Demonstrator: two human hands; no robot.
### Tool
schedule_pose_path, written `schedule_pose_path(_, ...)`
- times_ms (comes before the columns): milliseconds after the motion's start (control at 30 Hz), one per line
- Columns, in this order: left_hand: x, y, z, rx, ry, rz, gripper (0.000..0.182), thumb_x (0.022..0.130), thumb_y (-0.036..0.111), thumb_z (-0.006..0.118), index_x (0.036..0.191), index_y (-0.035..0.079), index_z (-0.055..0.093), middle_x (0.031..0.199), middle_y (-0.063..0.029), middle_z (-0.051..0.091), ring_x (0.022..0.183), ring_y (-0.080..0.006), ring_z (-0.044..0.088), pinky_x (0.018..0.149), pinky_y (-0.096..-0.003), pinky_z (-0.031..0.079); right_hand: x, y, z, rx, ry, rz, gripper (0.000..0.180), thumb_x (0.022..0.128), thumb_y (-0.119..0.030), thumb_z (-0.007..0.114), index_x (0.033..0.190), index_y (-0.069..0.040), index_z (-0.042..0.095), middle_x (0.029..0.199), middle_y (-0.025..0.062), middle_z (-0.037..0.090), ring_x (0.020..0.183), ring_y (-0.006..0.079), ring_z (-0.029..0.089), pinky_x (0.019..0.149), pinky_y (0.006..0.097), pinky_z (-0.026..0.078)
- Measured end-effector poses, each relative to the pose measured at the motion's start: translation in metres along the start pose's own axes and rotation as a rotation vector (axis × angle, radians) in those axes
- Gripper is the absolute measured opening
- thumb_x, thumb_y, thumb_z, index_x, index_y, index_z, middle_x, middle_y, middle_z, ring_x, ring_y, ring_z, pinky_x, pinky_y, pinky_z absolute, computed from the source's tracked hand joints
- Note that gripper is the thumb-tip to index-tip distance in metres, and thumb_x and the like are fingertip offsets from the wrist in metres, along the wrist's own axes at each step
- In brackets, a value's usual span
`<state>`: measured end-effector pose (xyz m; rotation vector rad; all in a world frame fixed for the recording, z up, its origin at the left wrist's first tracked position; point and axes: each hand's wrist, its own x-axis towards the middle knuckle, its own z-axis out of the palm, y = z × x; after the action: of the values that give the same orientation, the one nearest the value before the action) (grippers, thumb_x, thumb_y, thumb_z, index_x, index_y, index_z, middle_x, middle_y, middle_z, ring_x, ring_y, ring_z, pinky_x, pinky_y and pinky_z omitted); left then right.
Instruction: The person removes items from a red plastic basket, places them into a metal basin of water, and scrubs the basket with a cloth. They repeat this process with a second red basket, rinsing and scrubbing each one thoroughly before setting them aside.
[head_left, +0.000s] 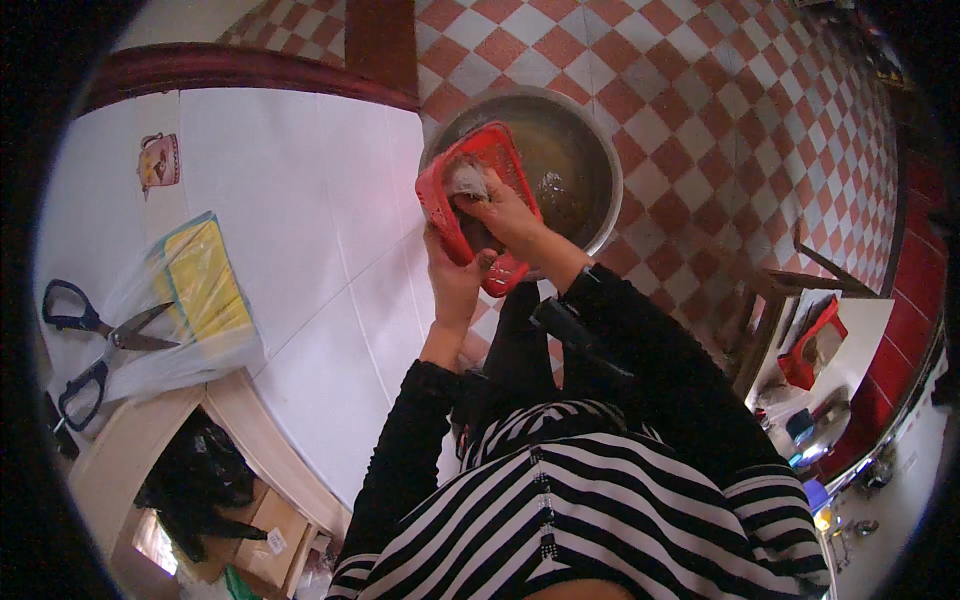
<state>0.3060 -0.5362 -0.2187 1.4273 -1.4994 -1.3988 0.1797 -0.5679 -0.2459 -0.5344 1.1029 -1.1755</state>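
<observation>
A red plastic tray (517, 161) is tilted over a round metal basin (616, 180) that holds murky water and stands in front of me. My left hand (456, 281) grips the tray by its near left side, the thumb over the rim. Inside the tray, my right hand (502, 214) holds a wet, whitish scrubbing pad or cloth (469, 180) against the wall; its exact kind is unclear. Drops and suds cling to the red plastic. The far part of the tray hangs above the water.
At the left, open scissors (120, 336) lie by a yellow pack in clear plastic (202, 277), next to a white tiled surface (322, 217). A wooden shelf unit (262, 442) is below. To the right, a pale tabletop (866, 330) carries another red container (795, 367). The floor has checkered tiles (675, 142).
</observation>
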Motion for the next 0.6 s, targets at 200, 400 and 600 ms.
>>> schedule_pose_path(200, -0.005, 0.001, -0.007, -0.100, -0.071, -0.054, 0.098, 0.065, 0.053, 0.079, 0.134, 0.000, 0.032, 0.126, -0.0127, 0.048, 0.114, -0.0241, 0.050, 0.095, -0.0348, 0.043, -0.010, -0.011, -0.014, -0.535, -0.223, -0.177, 0.041, 0.080, 0.000, 0.062, 0.120, -0.006, 0.059, 0.128, 0.0124, 0.046, 0.118, 0.0276, 0.048, 0.100, 0.0345, 0.039)
schedule_pose_path(400, 0.004, 0.003, -0.015, -0.256, -0.067, -0.136, 0.092, 0.068, 0.046, 0.080, 0.131, 0.000, 0.032, 0.123, -0.0111, 0.047, 0.112, -0.0218, 0.050, 0.095, -0.0329, 0.044, -0.030, -0.020, -0.017, -0.817, -0.429, -0.162, 0.048, 0.077, -0.010, 0.064, 0.125, -0.014, 0.057, 0.129, 0.0118, 0.048, 0.120, 0.0303, 0.046, 0.099, 0.0403, 0.039)
schedule_pose_path(600, 0.000, 0.009, -0.006, -0.202, -0.059, -0.133, 0.087, 0.071, 0.039, 0.080, 0.132, 0.000, 0.032, 0.126, -0.0111, 0.046, 0.117, -0.0226, 0.047, 0.098, -0.0330, 0.042, -0.023, -0.013, 0.002, -1.306, -0.093, -0.501, 0.058, 0.082, -0.026, 0.061, 0.137, -0.021, 0.043, 0.134, 0.0080, 0.044, 0.119, 0.0338, 0.045, 0.084, 0.0488, 0.048)
